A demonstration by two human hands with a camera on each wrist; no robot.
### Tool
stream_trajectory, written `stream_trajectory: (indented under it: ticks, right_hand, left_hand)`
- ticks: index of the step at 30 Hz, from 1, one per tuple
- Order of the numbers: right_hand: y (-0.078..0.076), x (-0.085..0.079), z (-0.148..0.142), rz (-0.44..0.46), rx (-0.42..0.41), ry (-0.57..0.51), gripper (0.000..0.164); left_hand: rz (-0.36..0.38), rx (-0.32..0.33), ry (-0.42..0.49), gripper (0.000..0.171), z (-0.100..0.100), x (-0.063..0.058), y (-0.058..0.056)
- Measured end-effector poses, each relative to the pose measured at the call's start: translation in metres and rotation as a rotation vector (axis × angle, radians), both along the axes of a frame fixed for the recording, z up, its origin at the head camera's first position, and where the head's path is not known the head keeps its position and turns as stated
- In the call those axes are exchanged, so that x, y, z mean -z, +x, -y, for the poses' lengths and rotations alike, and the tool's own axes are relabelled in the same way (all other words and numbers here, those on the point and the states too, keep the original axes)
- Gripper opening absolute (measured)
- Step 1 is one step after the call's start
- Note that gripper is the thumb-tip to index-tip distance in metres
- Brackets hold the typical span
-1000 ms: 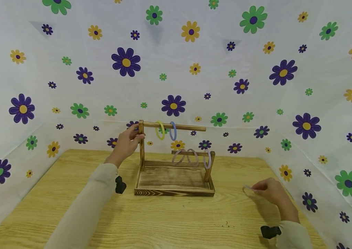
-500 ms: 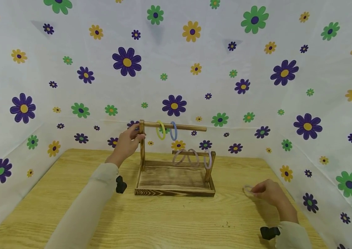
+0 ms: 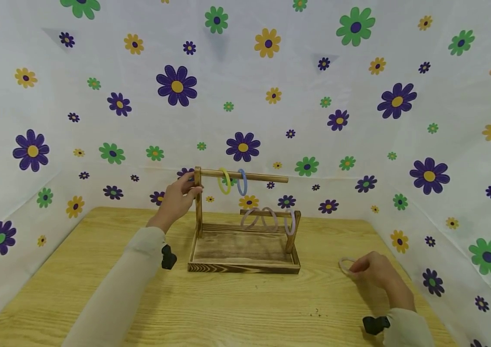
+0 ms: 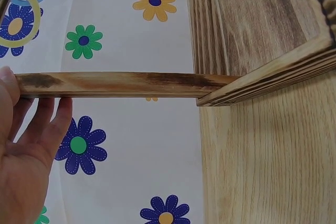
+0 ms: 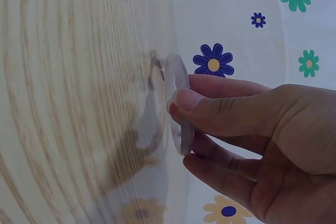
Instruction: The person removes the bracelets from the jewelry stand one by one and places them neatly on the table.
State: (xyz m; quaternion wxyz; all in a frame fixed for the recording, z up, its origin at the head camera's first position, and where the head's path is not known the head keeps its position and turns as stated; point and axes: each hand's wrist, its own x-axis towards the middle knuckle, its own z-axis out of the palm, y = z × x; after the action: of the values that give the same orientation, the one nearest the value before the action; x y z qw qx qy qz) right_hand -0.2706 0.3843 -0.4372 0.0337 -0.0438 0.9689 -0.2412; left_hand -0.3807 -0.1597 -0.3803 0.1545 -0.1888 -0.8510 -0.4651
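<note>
My right hand [image 3: 377,271] pinches 1 pale ring [image 5: 177,69] over the tabletop [image 3: 236,308], well right of the rack [image 3: 245,269]. Just changed: ring turned from near edge-on to open loop in head view. Left hand [image 3: 177,205] grips the rack's taller post [image 4: 126,85], unmoved. Reads as reorienting; ring still off the rack.

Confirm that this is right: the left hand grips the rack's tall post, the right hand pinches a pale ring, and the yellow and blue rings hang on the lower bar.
Not quite: the head view shows the yellow ring and blue ring hanging on the upper bar. The left hand does grip the tall post, and the right hand pinches a pale ring.
</note>
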Motion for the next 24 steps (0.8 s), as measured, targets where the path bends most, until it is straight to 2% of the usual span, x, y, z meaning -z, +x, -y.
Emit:
stream_trajectory:
  ticks: [5,17,24]
  right_hand:
    - [-0.0007,0.0014,0.0011,0.022,0.028,-0.003,0.005]
    - [-0.0012,0.0053,-0.0023,0.010,-0.027,0.012,0.007]
    - [-0.0017,0.0080,-0.0002,0.011,-0.011,0.028,0.007]
  left_hand:
    - [0.007,-0.001,0.004,0.057,0.0006,-0.0004,0.0013]
    - [0.012,-0.005,0.008,0.054,0.0000,-0.0019,0.0005]
    - [0.020,0.000,0.006,0.055,-0.0005,-0.0028,0.0025]
